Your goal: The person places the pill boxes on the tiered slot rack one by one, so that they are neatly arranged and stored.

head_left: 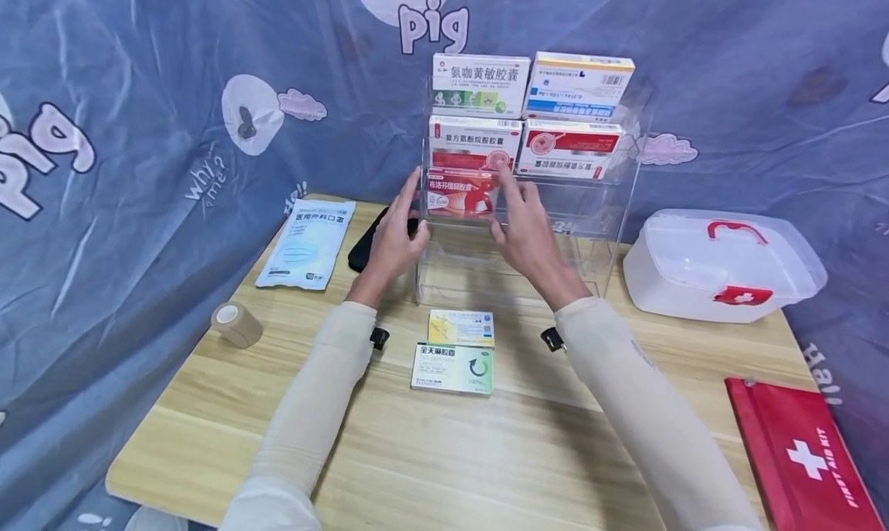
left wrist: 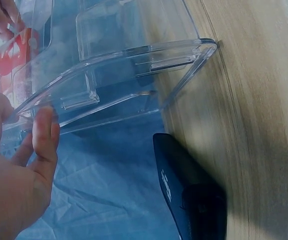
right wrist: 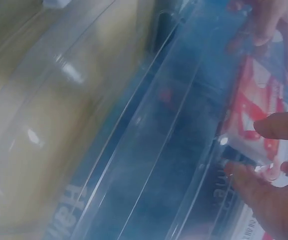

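A clear plastic display rack (head_left: 597,230) stands upright at the back of the table. At its left side my left hand (head_left: 396,241) grips the edge, thumb and fingers on either side of the panel (left wrist: 84,65). My right hand (head_left: 531,230) holds the right end of a red ibuprofen capsule box (head_left: 458,195), which sits in the left of the rack's third tier. Index finger and thumb lie near its upper and lower right corners. White-and-red capsule boxes (head_left: 474,141) fill the tier above; two more boxes (head_left: 479,83) stand in the top tier.
Two flat medicine boxes (head_left: 453,369) lie before the rack. On the left are a mask packet (head_left: 305,245), a tan bandage roll (head_left: 236,324) and a black case (head_left: 364,245). A white first aid box (head_left: 694,272) and red pouch (head_left: 799,446) are on the right.
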### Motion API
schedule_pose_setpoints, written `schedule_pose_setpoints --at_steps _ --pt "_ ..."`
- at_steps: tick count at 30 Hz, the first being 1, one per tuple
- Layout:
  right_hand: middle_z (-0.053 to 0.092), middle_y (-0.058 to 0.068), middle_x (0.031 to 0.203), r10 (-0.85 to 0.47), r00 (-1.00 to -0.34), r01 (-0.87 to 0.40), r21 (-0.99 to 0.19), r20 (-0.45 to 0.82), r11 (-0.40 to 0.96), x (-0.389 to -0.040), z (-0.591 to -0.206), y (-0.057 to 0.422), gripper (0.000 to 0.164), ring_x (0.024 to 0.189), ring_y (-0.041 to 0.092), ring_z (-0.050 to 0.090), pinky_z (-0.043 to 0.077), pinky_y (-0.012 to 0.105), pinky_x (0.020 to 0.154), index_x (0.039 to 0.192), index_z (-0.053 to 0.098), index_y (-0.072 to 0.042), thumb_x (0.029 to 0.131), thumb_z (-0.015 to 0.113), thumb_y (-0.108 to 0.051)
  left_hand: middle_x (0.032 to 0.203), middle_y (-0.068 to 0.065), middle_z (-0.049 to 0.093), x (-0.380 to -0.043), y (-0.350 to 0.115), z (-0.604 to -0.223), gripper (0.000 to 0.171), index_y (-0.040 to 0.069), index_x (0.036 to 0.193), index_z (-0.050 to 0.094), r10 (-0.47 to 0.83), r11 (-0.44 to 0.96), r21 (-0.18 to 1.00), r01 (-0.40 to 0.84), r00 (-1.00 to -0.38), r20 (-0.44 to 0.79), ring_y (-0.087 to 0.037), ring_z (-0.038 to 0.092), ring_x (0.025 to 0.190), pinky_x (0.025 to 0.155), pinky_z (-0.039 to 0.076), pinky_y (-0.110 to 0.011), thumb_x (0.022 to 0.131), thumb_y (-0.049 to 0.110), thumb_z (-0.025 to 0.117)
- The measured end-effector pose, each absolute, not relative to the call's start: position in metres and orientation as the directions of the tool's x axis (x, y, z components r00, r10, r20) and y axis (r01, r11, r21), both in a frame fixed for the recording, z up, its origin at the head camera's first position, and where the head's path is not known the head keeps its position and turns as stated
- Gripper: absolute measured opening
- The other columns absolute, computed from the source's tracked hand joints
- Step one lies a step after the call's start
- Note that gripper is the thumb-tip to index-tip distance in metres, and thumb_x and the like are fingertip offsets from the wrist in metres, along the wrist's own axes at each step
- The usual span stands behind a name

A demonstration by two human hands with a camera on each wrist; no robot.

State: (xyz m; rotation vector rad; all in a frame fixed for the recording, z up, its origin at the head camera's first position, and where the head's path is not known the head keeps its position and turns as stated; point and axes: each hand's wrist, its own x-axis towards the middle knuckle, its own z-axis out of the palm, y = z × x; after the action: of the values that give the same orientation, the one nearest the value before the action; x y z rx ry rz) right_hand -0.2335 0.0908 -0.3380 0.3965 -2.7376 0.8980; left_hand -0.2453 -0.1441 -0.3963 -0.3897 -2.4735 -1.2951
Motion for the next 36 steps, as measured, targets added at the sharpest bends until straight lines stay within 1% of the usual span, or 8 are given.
schedule_pose_setpoints --at_steps 5,9,13,16,22,26,29,36 --pt "0.048 0.026 0.150 -0.194 -0.918 -0.364 -0.538 0.346 0.761 -0.207 -0.341 0.094 0.076 0.120 0.041 0.062 0.059 0.057 0.101 0.168 0.035 -0.017 0.101 0.069 -0.010 0.163 -0.013 0.050 -0.245 -0.144 -0.394 0.091 0.039 0.174 0.016 0.090 0.552 0.741 0.383 -0.910 0.404 -0.035 0.068 0.130 0.109 0.056 -0.053 0.099 0.007 0.057" --pt "0.054 0.025 0.143 -0.252 -0.932 -0.359 -0.556 0.262 0.750 -0.179 -0.352 0.102 0.067 0.109 0.039 0.069 0.063 0.052 0.089 0.162 0.042 -0.008 0.102 0.071 -0.017 0.161 -0.013 0.052 -0.245 -0.145 -0.392 0.091 0.040 0.173 0.017 0.079 0.553 0.743 0.377 -0.911 0.404 -0.035 0.068 0.129 0.108 0.056 -0.054 0.098 0.007 0.057" --pt "0.060 0.023 0.139 -0.284 -0.954 -0.283 -0.595 0.095 0.752 -0.159 -0.370 0.113 0.062 0.103 0.036 0.071 0.063 0.049 0.084 0.156 0.048 -0.007 0.103 0.072 -0.027 0.161 -0.013 0.051 -0.246 -0.146 -0.390 0.091 0.042 0.173 0.016 0.077 0.550 0.747 0.374 -0.913 0.401 -0.034 0.067 0.130 0.109 0.055 -0.053 0.099 0.008 0.057" --pt "0.066 0.022 0.133 -0.312 -0.949 -0.222 -0.609 -0.044 0.762 -0.146 -0.385 0.119 0.061 0.106 0.037 0.071 0.063 0.051 0.089 0.151 0.051 -0.005 0.102 0.074 -0.032 0.164 -0.012 0.048 -0.246 -0.146 -0.389 0.091 0.042 0.173 0.016 0.081 0.546 0.748 0.376 -0.913 0.400 -0.034 0.066 0.132 0.112 0.054 -0.051 0.099 0.007 0.057" --pt "0.069 0.015 0.114 -0.365 -0.883 -0.119 -0.610 -0.295 0.783 -0.120 -0.412 0.121 0.077 0.098 0.026 0.066 0.059 0.045 0.087 0.151 0.046 0.000 0.095 0.081 -0.041 0.166 -0.013 0.046 -0.245 -0.148 -0.390 0.091 0.040 0.173 0.017 0.081 0.536 0.753 0.382 -0.911 0.405 -0.034 0.065 0.134 0.114 0.054 -0.049 0.099 0.005 0.057" --pt "0.065 0.011 0.105 -0.370 -0.872 -0.120 -0.594 -0.319 0.796 -0.105 -0.424 0.121 0.080 0.091 0.022 0.059 0.053 0.041 0.082 0.146 0.046 -0.001 0.090 0.086 -0.042 0.166 -0.014 0.046 -0.245 -0.148 -0.390 0.091 0.040 0.173 0.017 0.083 0.531 0.754 0.386 -0.910 0.407 -0.035 0.065 0.133 0.113 0.055 -0.050 0.099 0.005 0.057" --pt "0.065 0.012 0.105 -0.369 -0.872 -0.130 -0.576 -0.321 0.807 -0.097 -0.427 0.124 0.080 0.091 0.022 0.059 0.054 0.043 0.084 0.144 0.046 -0.001 0.088 0.088 -0.039 0.165 -0.014 0.047 -0.245 -0.147 -0.391 0.092 0.040 0.173 0.017 0.079 0.528 0.761 0.377 -0.914 0.398 -0.035 0.066 0.132 0.112 0.054 -0.051 0.099 0.005 0.057" --pt "0.066 0.005 0.099 -0.341 -0.869 -0.093 -0.559 -0.358 0.824 -0.087 -0.428 0.157 0.073 0.087 0.019 0.058 0.051 0.036 0.077 0.145 0.053 -0.001 0.090 0.086 -0.037 0.164 -0.015 0.048 -0.243 -0.145 -0.394 0.092 0.041 0.173 0.017 0.089 0.527 0.764 0.373 -0.918 0.386 -0.037 0.066 0.132 0.111 0.055 -0.053 0.098 0.006 0.057"
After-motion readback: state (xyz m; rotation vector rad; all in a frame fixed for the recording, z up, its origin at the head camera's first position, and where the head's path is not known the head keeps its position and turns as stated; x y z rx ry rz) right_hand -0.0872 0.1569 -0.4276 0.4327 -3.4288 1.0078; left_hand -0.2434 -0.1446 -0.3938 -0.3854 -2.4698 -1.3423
